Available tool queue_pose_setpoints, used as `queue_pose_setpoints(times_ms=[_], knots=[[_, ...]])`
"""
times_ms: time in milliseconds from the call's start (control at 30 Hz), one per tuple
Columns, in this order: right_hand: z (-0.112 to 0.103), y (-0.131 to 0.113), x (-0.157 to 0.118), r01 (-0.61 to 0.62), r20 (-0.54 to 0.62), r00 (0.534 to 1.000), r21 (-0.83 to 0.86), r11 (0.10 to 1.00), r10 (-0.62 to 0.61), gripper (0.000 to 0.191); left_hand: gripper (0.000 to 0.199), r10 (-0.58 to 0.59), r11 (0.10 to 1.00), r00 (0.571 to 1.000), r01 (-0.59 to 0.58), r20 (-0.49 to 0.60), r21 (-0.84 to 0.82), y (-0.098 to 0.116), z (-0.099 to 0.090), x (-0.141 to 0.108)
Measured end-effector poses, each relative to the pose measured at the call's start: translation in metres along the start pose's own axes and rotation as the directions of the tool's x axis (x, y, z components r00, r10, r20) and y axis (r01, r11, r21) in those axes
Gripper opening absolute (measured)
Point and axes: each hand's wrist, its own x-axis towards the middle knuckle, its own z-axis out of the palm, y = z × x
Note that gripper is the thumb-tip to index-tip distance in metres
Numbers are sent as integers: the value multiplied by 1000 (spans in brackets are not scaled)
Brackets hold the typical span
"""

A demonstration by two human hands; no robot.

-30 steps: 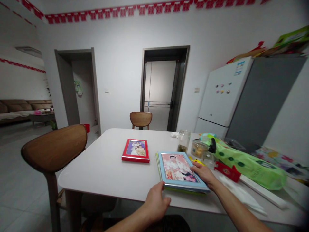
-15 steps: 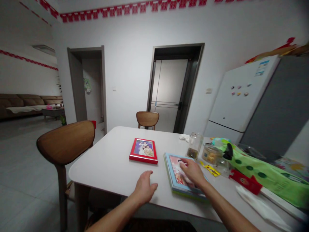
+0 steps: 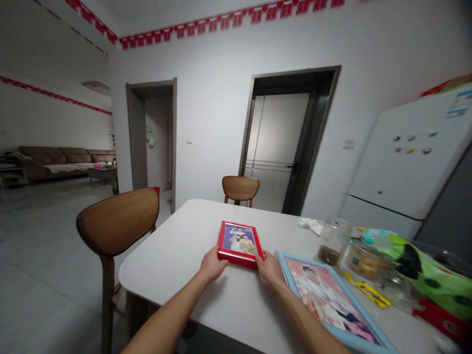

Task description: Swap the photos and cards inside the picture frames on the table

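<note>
the red frame (image 3: 238,259), silver-edged around a purple-backed photo (image 3: 239,239), is at the bench (image 3: 173,255), ten o'clock from the blue frame (image 3: 368,322); left hand (image 3: 213,264) and right hand (image 3: 270,269) fingers grip its near corners.

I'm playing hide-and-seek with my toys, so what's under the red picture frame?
White tabletop shows around the red picture frame; the left hand and right hand hold its near corners. What's beneath is covered, so I can't tell.

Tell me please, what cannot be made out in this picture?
Head view: whether the left hand reaches beneath the red frame; the frame hides this.
Head view: near corner of the blue frame, cut by the bottom edge.
Head view: print on the fridge label, too small and blurred.
</note>
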Motion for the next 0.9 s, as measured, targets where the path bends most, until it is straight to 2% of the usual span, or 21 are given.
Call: queue_pose_setpoints(times_ms=[133,300,367,467,500,567,600,667,700,733,800,867,900], knots=[[-1,-6,-15,-37,-68,996,298,954,60,43,34,-29,999,999,28,-33,-31,4,1,-20],[-13,-26,-51,-28,-32,998,600,800,59,40,31,-15,994,1000,15,-7,-106,14,-11,-55],[-26,-34,-71,8,-35,999,632,775,19,38,34,18,986,1000,-14,23,-165,21,-15,-65],[-49,-46,-107,198,-110,980,496,845,-165,33,43,94,955,992,-68,80,-289,37,-18,-78],[-56,-49,-119,304,-136,953,409,861,-272,32,47,116,936,989,-79,90,-342,43,-19,-82],[-66,-53,-142,529,-155,848,246,812,-506,29,53,133,851,985,-57,109,-521,54,-22,-92],[-68,-53,-151,625,-142,780,188,757,-609,29,55,131,774,983,-22,125,-633,58,-25,-97],[-66,-47,-167,771,-75,636,113,627,-768,35,54,132,565,977,63,166,-822,62,-32,-109],[-62,-42,-173,820,-36,570,90,565,-821,40,52,137,474,973,101,187,-875,62,-35,-115],[-56,-36,-177,855,3,516,69,514,-857,45,49,139,422,969,127,202,-898,60,-37,-119],[-42,-24,-183,890,77,453,20,456,-888,55,45,132,392,966,153,220,-907,52,-40,-126],[-26,-13,-186,890,175,453,-34,455,-874,60,42,121,442,966,154,228,-884,42,-39,-126],[-18,-10,-188,884,234,464,-58,464,-854,61,40,114,503,969,132,217,-854,36,-38,-125]])
